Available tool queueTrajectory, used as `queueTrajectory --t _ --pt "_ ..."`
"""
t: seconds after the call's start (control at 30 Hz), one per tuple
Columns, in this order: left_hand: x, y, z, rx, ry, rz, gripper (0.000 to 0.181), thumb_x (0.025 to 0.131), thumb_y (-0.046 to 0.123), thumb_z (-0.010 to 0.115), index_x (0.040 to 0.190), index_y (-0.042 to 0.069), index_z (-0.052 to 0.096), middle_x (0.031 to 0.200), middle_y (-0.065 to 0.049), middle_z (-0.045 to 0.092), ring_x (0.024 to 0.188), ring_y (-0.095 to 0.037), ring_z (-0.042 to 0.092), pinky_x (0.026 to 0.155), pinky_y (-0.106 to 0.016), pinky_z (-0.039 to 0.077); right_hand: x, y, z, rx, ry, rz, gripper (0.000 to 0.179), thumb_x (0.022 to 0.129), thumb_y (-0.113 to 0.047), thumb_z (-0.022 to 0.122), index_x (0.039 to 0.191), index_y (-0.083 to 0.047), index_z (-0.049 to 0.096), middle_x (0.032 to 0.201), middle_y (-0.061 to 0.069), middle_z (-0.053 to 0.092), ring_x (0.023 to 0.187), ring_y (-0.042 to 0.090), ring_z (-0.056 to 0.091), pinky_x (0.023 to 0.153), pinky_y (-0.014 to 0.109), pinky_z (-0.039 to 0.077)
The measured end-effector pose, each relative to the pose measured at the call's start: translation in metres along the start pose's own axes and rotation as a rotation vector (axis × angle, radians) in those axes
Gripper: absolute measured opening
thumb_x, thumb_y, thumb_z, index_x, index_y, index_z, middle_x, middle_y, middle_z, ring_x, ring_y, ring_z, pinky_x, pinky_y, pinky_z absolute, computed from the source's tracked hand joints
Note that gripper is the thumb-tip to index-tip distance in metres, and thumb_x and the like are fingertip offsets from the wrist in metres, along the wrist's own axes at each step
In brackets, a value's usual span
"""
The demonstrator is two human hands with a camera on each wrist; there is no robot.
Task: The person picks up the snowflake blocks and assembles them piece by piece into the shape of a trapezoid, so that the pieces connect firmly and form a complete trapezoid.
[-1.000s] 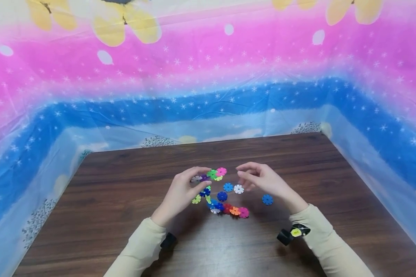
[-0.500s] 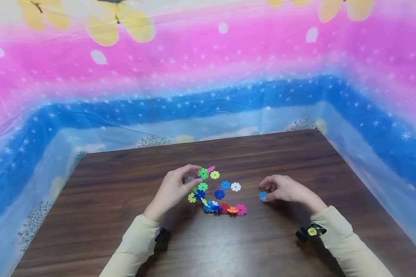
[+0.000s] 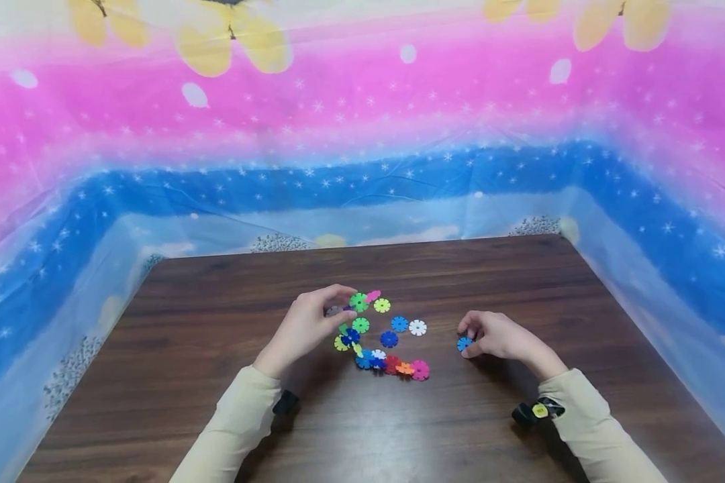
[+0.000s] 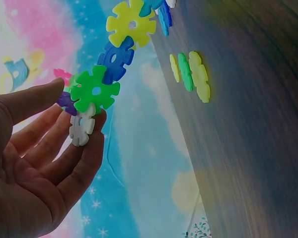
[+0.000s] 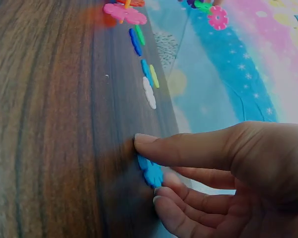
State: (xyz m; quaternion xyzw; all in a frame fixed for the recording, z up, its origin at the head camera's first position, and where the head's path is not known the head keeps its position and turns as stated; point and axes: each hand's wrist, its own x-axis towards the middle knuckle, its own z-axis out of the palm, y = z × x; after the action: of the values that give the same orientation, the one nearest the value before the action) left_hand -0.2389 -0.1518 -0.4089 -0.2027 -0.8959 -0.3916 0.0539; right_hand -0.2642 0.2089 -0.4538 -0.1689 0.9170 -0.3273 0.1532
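Note:
On the left, my left hand [image 3: 305, 325] grips a chain of interlocked notched plastic discs near its upper end. In the left wrist view, thumb and fingers pinch it around a white disc [image 4: 81, 128], a purple disc [image 4: 66, 103] and a green disc [image 4: 95, 90]. The chain curves down to a red disc [image 3: 392, 364], an orange disc [image 3: 405, 368] and a pink disc [image 3: 420, 370]. Over on the right, my right hand [image 3: 504, 337] pinches a single blue disc [image 5: 151, 172] between thumb and fingertips, low by the tabletop. Fingers partly cover that disc.
Loose discs lie on the dark wooden table [image 3: 217, 376] between the hands: a white disc [image 3: 417, 327], a light blue disc [image 3: 399, 324], a dark blue disc [image 3: 389, 339], a yellow disc [image 3: 382, 305] and a green disc [image 3: 360, 325]. A printed cloth [image 3: 338, 154] surrounds the table.
My right hand has moved right and down from beside the chain's top and has taken hold of the blue disc. The left hand still holds the chain, which has turned slightly.

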Motion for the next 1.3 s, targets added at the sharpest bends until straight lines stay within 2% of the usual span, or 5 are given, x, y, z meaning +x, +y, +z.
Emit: queueTrajectory --t 0.23,0.57,0.8,1.0,1.3 --pt "-0.003 0.001 0.001 -0.008 -0.019 0.007 0.036 0.091 0.016 0.077 0.126 0.014 0.068 0.114 -0.003 0.072 0.101 -0.021 0.069 0.086 -0.042 0.057 0.004 -0.013 -0.004 0.032 0.022 -0.050 0.011 0.087 -0.009 0.078 0.094 -0.007 0.069 0.082 0.000 0.063 0.074 0.016 0.056 0.065 0.032 0.048" --pt "-0.003 0.008 0.003 -0.006 -0.037 0.082 0.035 0.092 0.014 0.076 0.125 0.011 0.069 0.111 -0.002 0.072 0.101 -0.019 0.068 0.084 -0.038 0.057 0.019 -0.073 -0.007 0.340 0.144 -0.208 0.018 0.096 -0.021 0.072 0.105 -0.006 0.067 0.094 0.008 0.070 0.087 0.033 0.070 0.076 0.042 0.059" --pt "-0.002 0.012 0.004 -0.011 -0.064 0.115 0.034 0.092 0.013 0.075 0.125 0.011 0.069 0.112 -0.002 0.071 0.098 -0.014 0.067 0.083 -0.034 0.057 0.023 -0.094 0.001 0.298 0.159 -0.240 0.014 0.098 -0.020 0.069 0.107 -0.010 0.068 0.092 0.005 0.068 0.084 0.033 0.070 0.075 0.048 0.058" --pt "-0.001 0.015 0.005 0.000 -0.063 0.136 0.033 0.092 0.012 0.076 0.125 0.011 0.070 0.112 -0.003 0.071 0.097 -0.013 0.067 0.084 -0.036 0.057 0.023 -0.097 0.004 0.251 0.164 -0.256 0.013 0.099 -0.022 0.067 0.108 -0.013 0.069 0.092 0.002 0.067 0.080 0.031 0.069 0.068 0.040 0.057" --pt "-0.002 0.016 0.007 0.010 -0.063 0.154 0.032 0.091 0.011 0.076 0.124 0.010 0.071 0.110 -0.002 0.072 0.093 -0.011 0.065 0.083 -0.036 0.057 0.022 -0.099 0.005 0.261 0.140 -0.247 0.015 0.099 -0.022 0.067 0.111 -0.013 0.070 0.098 0.003 0.070 0.084 0.028 0.071 0.072 0.043 0.058"
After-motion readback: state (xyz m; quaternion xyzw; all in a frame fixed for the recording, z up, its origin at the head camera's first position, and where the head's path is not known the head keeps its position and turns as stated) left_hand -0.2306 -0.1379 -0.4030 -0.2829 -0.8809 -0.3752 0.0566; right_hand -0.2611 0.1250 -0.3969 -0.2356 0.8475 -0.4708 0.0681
